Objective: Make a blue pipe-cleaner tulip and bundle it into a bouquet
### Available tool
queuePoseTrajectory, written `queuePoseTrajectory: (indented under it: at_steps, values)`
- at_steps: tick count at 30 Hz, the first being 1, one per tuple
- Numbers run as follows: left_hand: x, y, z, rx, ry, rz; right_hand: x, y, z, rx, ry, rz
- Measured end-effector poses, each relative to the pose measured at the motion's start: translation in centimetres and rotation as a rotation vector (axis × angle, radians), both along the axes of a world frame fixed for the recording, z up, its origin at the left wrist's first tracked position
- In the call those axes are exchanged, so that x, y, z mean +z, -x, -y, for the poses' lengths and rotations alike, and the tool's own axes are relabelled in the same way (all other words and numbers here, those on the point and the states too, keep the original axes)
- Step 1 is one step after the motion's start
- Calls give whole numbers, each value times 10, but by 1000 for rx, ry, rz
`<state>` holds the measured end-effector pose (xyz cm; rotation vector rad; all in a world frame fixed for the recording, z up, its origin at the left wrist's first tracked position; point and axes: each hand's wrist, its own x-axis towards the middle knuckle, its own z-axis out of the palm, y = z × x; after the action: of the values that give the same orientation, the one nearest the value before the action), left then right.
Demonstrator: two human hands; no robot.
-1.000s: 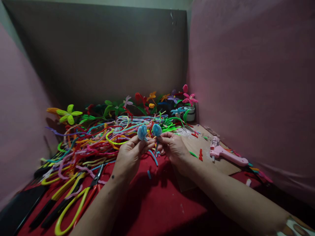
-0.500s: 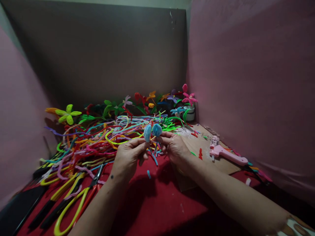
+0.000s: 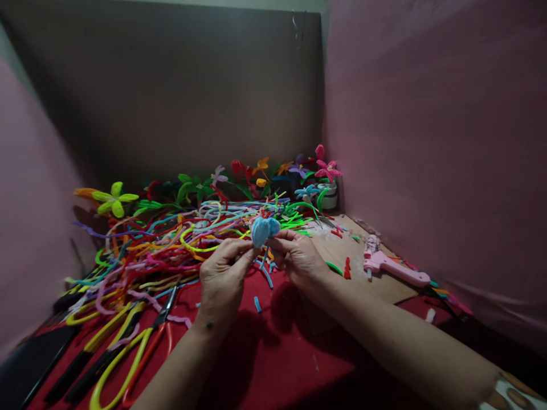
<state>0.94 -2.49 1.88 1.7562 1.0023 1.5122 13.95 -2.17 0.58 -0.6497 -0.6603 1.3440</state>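
Just above the red table cloth [image 3: 273,341], my left hand [image 3: 223,272] pinches the base of a light blue pipe-cleaner petal [image 3: 259,232] between thumb and fingers. Opposite it, my right hand [image 3: 302,257] grips a second blue pipe-cleaner petal [image 3: 274,227] low down. The two petals are together, the left one partly covering the right. A thin blue stem [image 3: 265,274] hangs below them, between the hands. On the cloth beneath lies a short blue pipe-cleaner scrap [image 3: 257,304].
A tangled heap of coloured pipe cleaners [image 3: 149,245] covers the left and middle. Yellow-handled scissors [image 3: 143,347] and pliers [image 3: 100,336] lie front left. A pink glue gun [image 3: 395,267] rests on brown cardboard [image 3: 337,247] at right. Pipe-cleaner flowers [image 3: 113,199] line the back wall.
The two petals, apart before, have come together and now overlap. My left petal has turned its broad face more toward me and shifted slightly right.
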Motion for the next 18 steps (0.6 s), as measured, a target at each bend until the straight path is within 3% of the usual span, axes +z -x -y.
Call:
queuePoseTrajectory:
  at_steps: [4, 10, 18]
  values:
    - [1, -2, 3, -13, 137, 3, 1, 0, -1, -25, 23, -32]
    - [-1, -9, 7, -28, 260, 33, 1, 3, 3, 51, 31, -10]
    - [-8, -7, 8, 9, 5, -53, -2, 3, 2, 5, 56, -28]
